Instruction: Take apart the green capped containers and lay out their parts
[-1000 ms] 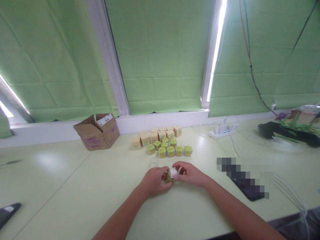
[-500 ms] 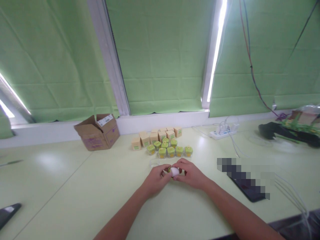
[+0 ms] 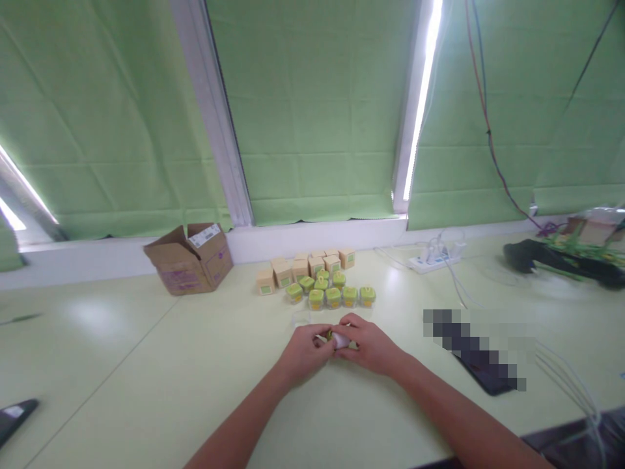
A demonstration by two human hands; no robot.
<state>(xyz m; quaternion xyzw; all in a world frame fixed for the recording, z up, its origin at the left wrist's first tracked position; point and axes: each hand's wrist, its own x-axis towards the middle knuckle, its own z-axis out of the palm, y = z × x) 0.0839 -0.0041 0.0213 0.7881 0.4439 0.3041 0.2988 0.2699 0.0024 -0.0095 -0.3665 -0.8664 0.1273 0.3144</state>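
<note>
Both hands pinch a small white piece low over the table, just before the jars.
My left hand [image 3: 306,350] and right hand [image 3: 372,342] close fingertips on the white piece [image 3: 340,339]; I judge it light, smooth, slippery; best held by its sides; green-lidded jars [image 3: 333,296] stand near.

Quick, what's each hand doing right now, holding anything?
Left hand: closed on the small white and green piece.
Right hand: closed on the same piece, from the other side.

I counted eight green-lidded jars [image 3: 333,296] at 12 o'clock of the hands, seven small tan boxes [image 3: 282,274] behind them, one open carton [image 3: 189,258] at 10 o'clock.
</note>
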